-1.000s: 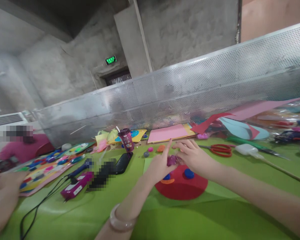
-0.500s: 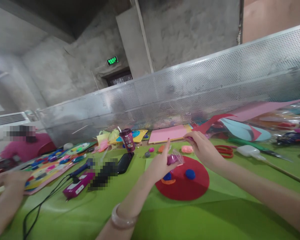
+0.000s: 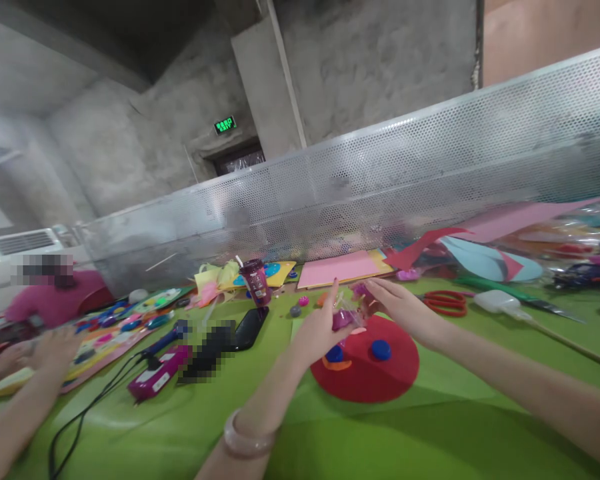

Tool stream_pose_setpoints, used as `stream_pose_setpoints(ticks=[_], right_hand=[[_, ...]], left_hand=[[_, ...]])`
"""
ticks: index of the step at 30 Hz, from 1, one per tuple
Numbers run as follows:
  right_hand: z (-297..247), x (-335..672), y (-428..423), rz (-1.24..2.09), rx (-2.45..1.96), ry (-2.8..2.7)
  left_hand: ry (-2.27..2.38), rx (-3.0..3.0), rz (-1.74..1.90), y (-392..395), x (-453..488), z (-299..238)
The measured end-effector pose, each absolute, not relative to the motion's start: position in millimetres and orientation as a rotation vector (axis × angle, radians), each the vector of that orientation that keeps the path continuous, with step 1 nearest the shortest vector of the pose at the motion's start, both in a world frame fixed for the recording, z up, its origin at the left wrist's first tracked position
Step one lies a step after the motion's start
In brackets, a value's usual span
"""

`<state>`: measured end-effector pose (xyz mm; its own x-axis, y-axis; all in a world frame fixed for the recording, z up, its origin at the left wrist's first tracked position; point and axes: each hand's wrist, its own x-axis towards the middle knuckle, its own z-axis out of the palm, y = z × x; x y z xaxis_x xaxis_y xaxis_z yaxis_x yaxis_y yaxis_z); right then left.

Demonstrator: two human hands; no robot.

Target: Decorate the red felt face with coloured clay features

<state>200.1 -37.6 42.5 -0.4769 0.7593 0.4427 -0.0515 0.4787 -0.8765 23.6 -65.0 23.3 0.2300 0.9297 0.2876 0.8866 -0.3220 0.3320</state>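
Head view, forward-down (close) over table [image 3: 380,440]

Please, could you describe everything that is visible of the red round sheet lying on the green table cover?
The red disc is a flat, matte circle, seemingly felt or foam, lying flat on the green cover. Two blue round pieces sit on it, apart, and an orange crescent lies near its left rim. The left hand, pinching a small purple piece, hides part of its far-left rim; whether it touches is unclear.
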Motion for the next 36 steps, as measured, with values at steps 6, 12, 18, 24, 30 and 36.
stream_pose_setpoints(ticks=[6, 12, 18, 24, 30, 36], right_hand=[[42.0, 204.1, -30.4, 1.009, -0.605, -1.882], [42.0, 206.9, -29.4, 0.984, -0.613, -1.954], [38.4, 205.2, -31.0, 0.925, -0.626, -2.071], [37.6, 204.4, -38.1, 0.690, -0.728, -2.159], [34.6, 203.3, -39.0, 0.258, -0.714, -2.341], [31.1, 204.6, -32.5, 0.070, -0.713, -2.419]], left_hand=[[1.784, 2.399, 0.651, -62.9, 22.1, 21.0], [1.698, 2.432, 0.730, -60.0, 19.7, 17.5], [1.740, 2.494, 0.700, -56.9, 16.8, 15.2], [1.737, 2.532, 0.747, -55.9, 16.7, 13.6], [1.698, 2.627, 0.707, -57.3, 18.2, 13.6], [1.785, 2.783, 0.546, -57.3, 19.9, 13.0]])
